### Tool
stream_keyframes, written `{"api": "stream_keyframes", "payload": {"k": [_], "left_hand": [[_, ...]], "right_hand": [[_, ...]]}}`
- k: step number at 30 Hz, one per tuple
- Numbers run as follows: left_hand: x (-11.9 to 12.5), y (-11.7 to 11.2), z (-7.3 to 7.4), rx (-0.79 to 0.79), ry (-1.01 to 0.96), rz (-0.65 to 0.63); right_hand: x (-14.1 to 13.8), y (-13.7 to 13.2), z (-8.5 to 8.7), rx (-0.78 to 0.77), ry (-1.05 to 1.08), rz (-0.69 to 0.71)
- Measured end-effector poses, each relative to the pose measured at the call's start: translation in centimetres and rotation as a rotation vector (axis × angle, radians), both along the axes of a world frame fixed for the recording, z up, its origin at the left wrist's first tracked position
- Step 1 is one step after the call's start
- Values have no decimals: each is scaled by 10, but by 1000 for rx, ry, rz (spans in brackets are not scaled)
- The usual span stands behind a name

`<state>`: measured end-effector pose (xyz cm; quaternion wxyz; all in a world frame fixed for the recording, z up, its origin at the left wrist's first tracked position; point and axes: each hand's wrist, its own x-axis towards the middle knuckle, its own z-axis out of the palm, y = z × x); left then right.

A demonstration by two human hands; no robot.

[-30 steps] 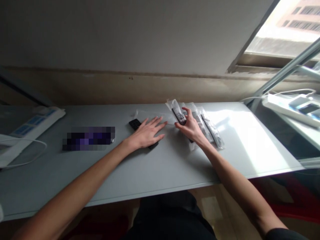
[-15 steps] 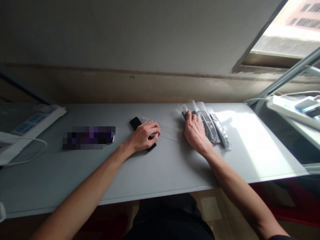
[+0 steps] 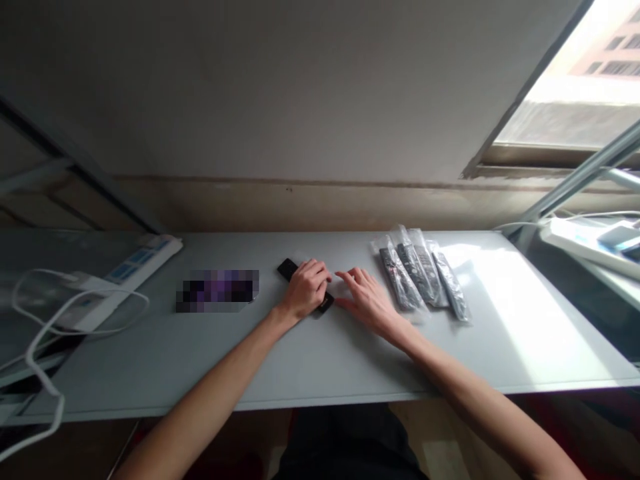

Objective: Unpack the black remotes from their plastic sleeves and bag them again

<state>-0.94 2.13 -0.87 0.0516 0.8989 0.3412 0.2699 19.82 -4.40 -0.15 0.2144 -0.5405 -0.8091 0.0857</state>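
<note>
My left hand (image 3: 306, 291) is curled over a black remote control (image 3: 289, 269) that lies on the grey table (image 3: 320, 353); the remote's far end sticks out past my fingers. My right hand (image 3: 365, 300) lies just right of it with fingers spread, resting on the table over a faint clear plastic bag (image 3: 343, 283). Three bagged remotes (image 3: 420, 277) lie side by side to the right of my right hand, apart from it.
A blurred dark object (image 3: 217, 291) lies left of my left hand. A white power strip (image 3: 125, 273) with looping white cable (image 3: 45, 333) sits at the table's left end. Another white strip (image 3: 585, 243) lies on the right ledge by the window. A wall runs behind the table.
My right hand left the bagged remotes and moved left to beside the black remote, fingers now spread. My left hand stays curled on the black remote. The camera view shifted.
</note>
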Motion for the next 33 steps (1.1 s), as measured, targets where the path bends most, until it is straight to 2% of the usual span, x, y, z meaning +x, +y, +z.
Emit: {"api": "stream_keyframes", "payload": {"k": [2,5,8,11,15,19,22,25,27,31,33], "left_hand": [[-3,2,2,6,-33,51],[-6,1,2,42,-40,117],[-5,-3,1,47,-5,166],[-3,-8,-1,-8,5,273],[-1,-9,1,-47,-11,348],[2,-10,5,-78,-35,276],[6,-13,4,-145,-120,114],[11,-17,2,-215,-207,-46],[11,-18,3,-237,-273,-56],[6,-15,10,-276,-452,34],[3,-12,11,-317,-479,9]], "right_hand": [[-1,1,-4,-37,42,-24],[9,7,-6,-68,221,-85],[22,12,-3,2,392,-211],[26,12,3,90,565,-330],[18,8,7,154,715,-300],[5,3,0,185,712,-180],[-1,2,-7,169,729,-110],[-1,3,-10,165,763,-100],[1,4,-8,159,790,-102],[2,2,1,60,881,-61],[1,0,3,3,879,-58]]}}
